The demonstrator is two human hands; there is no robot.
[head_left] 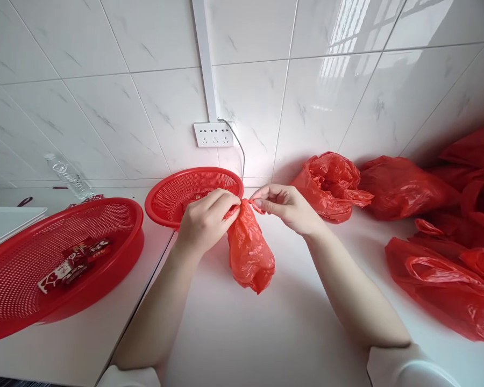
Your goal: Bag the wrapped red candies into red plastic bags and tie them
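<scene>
Between my hands hangs a small red plastic bag (pixel 250 252), its top gathered tight and its lower part bulging; what is inside cannot be made out. My left hand (pixel 212 217) is closed, pinching one side of the bag's neck. On the other side, my right hand (pixel 284 207) pinches a short twisted end of the bag between thumb and fingers. Just behind my left hand stands a round red mesh basket (pixel 161 201), partly covered by that hand, with some dark red items in it.
A larger red basket (pixel 125 231) at left holds several wrapped packets (pixel 75 263). Beyond it lie a clear plastic bottle (pixel 70 174) and a white tray (pixel 8 223). Several filled red bags (pixel 407 188) crowd the right side. A power socket (pixel 213 135) with a cable is on the tiled wall.
</scene>
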